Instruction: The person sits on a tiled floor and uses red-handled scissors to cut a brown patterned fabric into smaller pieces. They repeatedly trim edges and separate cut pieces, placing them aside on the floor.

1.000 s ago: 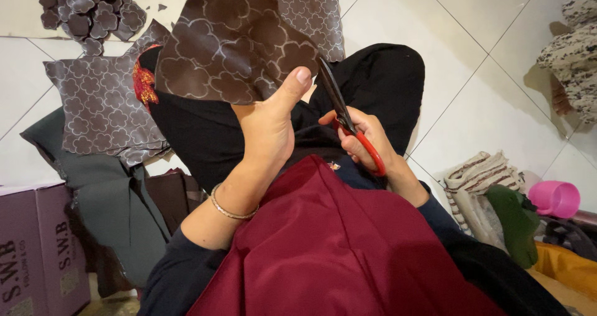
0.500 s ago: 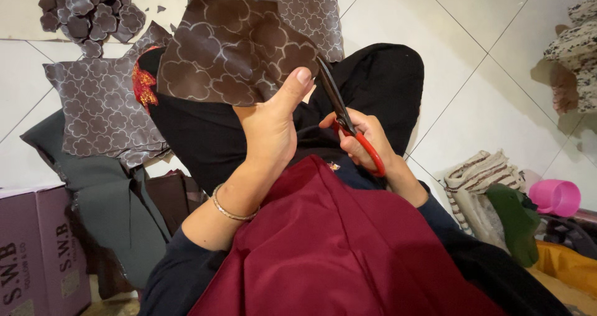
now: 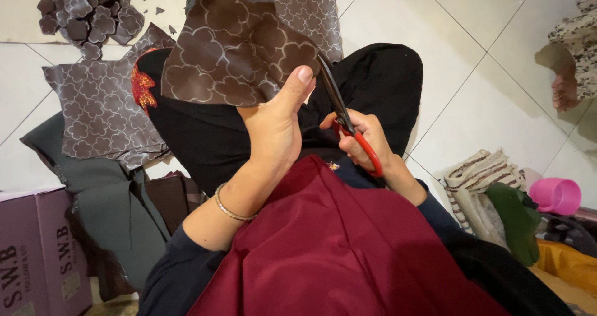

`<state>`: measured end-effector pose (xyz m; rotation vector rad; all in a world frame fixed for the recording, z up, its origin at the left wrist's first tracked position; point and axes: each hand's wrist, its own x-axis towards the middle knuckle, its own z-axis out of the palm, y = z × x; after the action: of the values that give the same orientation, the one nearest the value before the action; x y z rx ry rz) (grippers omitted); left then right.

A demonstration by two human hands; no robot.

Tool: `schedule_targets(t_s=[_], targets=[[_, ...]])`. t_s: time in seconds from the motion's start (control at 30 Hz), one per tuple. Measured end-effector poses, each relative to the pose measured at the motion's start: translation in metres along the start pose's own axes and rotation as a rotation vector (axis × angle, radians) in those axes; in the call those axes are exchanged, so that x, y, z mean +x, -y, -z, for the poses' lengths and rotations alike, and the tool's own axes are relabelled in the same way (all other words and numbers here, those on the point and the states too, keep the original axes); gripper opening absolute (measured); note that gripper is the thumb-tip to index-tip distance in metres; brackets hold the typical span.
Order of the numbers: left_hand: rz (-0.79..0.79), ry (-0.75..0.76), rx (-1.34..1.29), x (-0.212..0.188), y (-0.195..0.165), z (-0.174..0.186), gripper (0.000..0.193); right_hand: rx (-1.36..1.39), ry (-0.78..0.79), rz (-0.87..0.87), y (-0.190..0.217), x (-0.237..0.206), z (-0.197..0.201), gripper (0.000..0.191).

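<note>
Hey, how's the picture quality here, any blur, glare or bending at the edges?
Head view: soft, even indoor light; left hand, right hand, scissors and brown patterned sheet are all sharp. The tiled floor shows a faint sheen, no harsh glare. Wide-angle lens: tile seams splay outward toward the frame edges.

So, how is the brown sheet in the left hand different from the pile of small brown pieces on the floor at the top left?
The brown sheet is one large piece, while the pile of small pieces is many cut-out flower shapes. The sheet is held up by the left hand and meets the blades of the scissors in the right hand; the pile lies untouched on the floor. Both are dark brown with the same pale flower outline.
</note>
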<state>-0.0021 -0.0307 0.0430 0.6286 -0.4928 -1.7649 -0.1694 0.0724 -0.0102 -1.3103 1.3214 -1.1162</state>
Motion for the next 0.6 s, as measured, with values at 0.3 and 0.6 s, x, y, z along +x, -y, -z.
schedule_targets(t_s=[0.3, 0.6], targets=[[-0.032, 0.017, 0.037, 0.004, -0.001, -0.002, 0.05, -0.053, -0.028, -0.001, 0.008, 0.011, -0.005, 0.093], [-0.036, 0.021, 0.055, 0.003, 0.007, -0.006, 0.045, -0.003, -0.021, 0.0, 0.014, 0.015, -0.011, 0.094]])
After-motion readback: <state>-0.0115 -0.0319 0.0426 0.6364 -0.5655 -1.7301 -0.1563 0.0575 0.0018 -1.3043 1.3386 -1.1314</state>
